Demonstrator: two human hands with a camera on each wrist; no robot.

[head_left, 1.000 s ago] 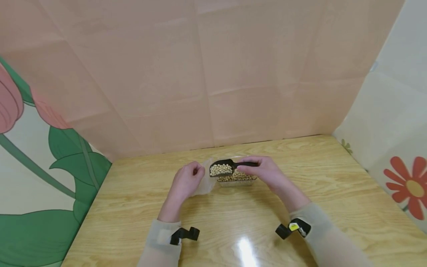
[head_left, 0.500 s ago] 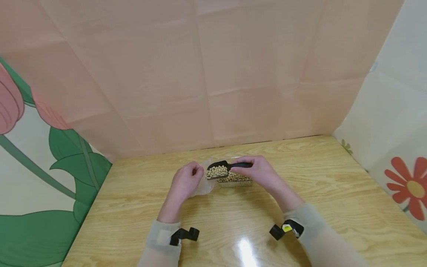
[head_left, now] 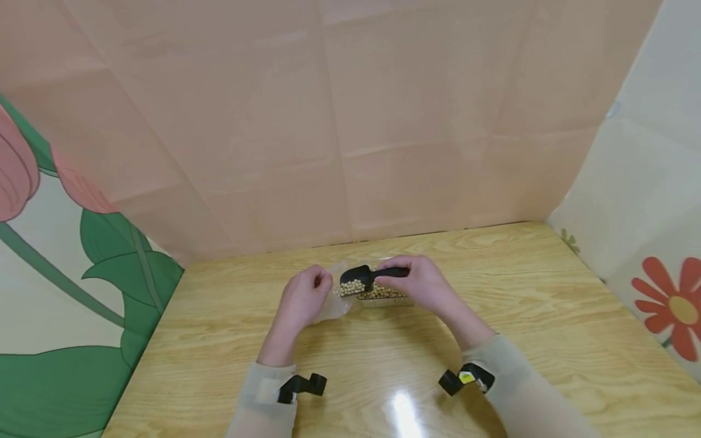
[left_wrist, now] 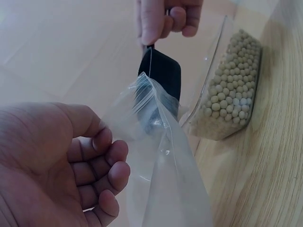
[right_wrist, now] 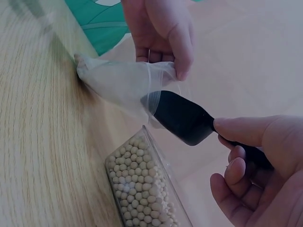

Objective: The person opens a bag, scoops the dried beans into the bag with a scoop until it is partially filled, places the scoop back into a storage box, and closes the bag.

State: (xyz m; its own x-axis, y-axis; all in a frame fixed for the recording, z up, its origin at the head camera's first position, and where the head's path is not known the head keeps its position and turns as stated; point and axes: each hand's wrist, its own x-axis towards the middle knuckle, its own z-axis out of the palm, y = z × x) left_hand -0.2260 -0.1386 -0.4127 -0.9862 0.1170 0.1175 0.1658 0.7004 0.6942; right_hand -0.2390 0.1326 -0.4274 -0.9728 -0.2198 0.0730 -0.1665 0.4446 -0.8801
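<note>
My left hand pinches the rim of a translucent plastic bag between thumb and curled forefinger. The bag's mouth faces right, its bottom close to the tabletop. In my right hand is the handle of a black scoop, with thumb and fingers round it. The scoop is tipped, and its front end lies inside the bag's mouth. Pale round beads gather at its lip. Right beside the bag stands a clear rectangular container with many more such beads in it.
All this takes place on a light wood-grain table. A pink sheet hangs behind the table's back edge. Patterned walls stand at both sides, with a red flower on the right one.
My right hand has brought the scoop left to the bag's mouth and tipped it. Beads that filled the scoop have slid toward its lip. My left hand has stayed nearly still.
</note>
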